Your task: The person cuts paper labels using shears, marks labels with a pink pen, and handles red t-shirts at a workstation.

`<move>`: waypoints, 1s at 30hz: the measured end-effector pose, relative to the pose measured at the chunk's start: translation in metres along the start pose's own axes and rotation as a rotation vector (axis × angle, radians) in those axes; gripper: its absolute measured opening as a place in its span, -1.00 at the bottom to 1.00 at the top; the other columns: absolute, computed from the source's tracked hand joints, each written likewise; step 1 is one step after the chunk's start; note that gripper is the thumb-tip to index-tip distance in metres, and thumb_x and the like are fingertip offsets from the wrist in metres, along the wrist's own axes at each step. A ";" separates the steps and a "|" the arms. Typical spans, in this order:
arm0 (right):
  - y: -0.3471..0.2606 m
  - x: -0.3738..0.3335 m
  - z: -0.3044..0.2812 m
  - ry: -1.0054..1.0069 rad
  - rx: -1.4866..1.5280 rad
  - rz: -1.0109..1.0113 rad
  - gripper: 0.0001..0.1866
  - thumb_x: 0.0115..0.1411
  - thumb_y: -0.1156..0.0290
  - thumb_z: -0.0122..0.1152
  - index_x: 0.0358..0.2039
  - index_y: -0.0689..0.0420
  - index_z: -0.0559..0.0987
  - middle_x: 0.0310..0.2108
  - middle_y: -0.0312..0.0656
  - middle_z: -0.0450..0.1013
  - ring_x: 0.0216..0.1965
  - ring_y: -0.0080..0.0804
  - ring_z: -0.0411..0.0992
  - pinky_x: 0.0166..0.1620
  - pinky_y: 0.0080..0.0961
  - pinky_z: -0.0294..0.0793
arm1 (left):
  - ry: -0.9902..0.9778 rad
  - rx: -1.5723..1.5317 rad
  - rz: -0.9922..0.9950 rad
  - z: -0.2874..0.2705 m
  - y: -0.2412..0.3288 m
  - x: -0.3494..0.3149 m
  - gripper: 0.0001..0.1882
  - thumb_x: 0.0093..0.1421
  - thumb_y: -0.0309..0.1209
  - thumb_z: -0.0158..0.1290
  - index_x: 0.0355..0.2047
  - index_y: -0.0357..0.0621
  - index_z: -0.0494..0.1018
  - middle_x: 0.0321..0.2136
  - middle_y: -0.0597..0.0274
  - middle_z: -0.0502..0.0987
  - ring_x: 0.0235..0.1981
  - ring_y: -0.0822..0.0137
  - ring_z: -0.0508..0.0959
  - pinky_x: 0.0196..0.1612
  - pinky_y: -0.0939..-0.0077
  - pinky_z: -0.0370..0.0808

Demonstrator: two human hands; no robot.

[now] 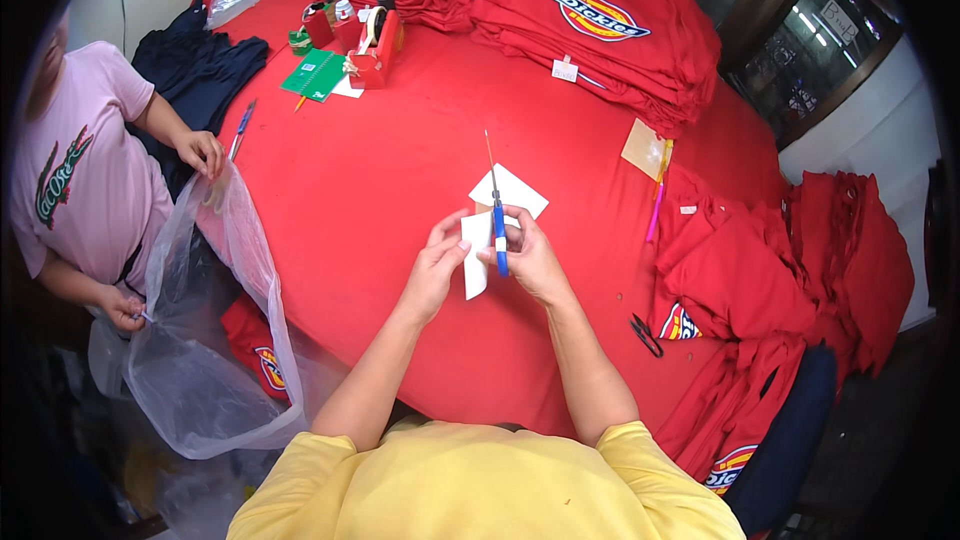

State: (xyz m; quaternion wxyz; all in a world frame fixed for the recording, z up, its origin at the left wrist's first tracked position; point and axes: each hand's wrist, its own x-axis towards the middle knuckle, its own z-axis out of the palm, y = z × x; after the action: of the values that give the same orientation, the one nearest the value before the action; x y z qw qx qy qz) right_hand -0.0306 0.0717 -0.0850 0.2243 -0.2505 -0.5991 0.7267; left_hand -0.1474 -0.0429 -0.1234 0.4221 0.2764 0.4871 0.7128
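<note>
Over the middle of the table, my left hand (437,262) pinches a narrow white piece of paper (475,258) by its left edge. My right hand (535,258) is closed around blue-handled scissors (501,240), whose blades point away from me. The scissors are right beside the paper's right edge; whether the blades touch it I cannot tell. Just beyond, a white sheet (520,192) lies on the red cloth, partly behind the blades. A thin brownish pointed tip (488,147) sticks out past it, too fine to identify.
A co-worker at the left holds a large clear plastic bag (275,290). Stacked red shirts (640,65) stand at the back; more red garments (735,280) lie right. A red tape dispenser (372,65) and green notebook (314,75) sit back left. Small black snips (646,335) lie near right.
</note>
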 end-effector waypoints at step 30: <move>0.004 -0.063 -0.020 -0.301 -0.302 0.359 -0.33 0.05 0.16 0.35 0.06 0.28 0.35 -0.32 -0.22 0.46 -0.24 -0.52 0.43 -0.31 -0.57 0.41 | 0.074 0.569 -0.040 0.002 0.067 -0.008 -0.83 0.21 -0.55 -0.02 -0.19 -0.27 0.28 -0.33 0.02 0.58 -0.22 0.29 0.59 -0.16 0.42 0.49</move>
State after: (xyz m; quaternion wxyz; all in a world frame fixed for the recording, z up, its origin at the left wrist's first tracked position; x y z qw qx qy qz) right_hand 0.0307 0.0464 -0.0863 -0.0395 -0.2724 -0.6734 0.6861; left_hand -0.1639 -0.0602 -0.0600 0.3237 0.3479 0.6879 0.5486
